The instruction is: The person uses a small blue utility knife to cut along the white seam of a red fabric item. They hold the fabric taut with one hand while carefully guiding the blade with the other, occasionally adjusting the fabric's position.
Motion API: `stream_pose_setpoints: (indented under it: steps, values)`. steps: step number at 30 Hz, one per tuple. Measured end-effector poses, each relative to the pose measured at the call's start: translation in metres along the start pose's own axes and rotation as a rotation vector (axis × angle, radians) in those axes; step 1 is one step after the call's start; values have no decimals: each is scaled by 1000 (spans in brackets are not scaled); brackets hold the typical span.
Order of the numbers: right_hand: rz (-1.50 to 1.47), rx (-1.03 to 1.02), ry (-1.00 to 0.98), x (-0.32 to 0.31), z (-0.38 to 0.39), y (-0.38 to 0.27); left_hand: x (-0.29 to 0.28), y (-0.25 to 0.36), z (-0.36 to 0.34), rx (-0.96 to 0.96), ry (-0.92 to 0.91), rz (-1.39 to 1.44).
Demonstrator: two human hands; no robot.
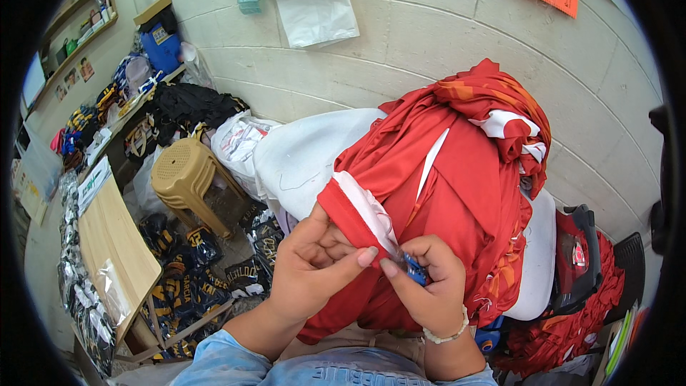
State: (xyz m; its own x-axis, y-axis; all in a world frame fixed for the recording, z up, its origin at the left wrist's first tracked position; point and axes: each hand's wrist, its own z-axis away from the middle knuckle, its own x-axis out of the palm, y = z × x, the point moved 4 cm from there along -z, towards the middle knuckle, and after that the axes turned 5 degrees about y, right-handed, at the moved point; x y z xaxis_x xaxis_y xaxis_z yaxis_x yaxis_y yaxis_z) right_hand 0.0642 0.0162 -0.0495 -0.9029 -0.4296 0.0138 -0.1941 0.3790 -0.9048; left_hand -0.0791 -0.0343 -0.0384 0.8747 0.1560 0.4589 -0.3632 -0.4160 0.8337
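A red garment (457, 193) is heaped over a white padded board in front of me. My left hand (311, 261) pinches its folded red edge, which has a white inner band (366, 207), between thumb and fingers. Close beside it, my right hand (432, 279) is closed round small blue-handled thread snips (414, 269). Their tip lies against the end of the white band, and the fingers hide most of the tool. Orange-patterned and white parts of the cloth (504, 125) are bunched at the far right of the heap.
The white board (307, 150) stands against a block wall. Left of it are a tan plastic stool (187, 164), dark bagged garments (193, 264) and a wooden panel (114, 236). At right, a dark-framed basket (582, 257) stands by more red cloth (564, 336).
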Motion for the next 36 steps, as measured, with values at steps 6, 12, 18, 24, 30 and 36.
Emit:
stream_pose_setpoints:
  steps: [6,12,18,24,30,36]
  values:
    - [109,14,-30,-2,2,5,-7,1,-3,3,74,120]
    - [28,-159,96,-1,0,-9,-4,3,-2,56,36,32]
    - [250,-408,81,-2,-2,-15,-2,3,-1,47,-4,67]
    - [192,-416,68,-1,-3,-14,-2,1,1,37,-20,58]
    - [204,-400,60,-3,-4,-16,-1,1,1,40,-28,45]
    - [280,-400,69,-4,-3,-13,-2,0,1,30,-25,15]
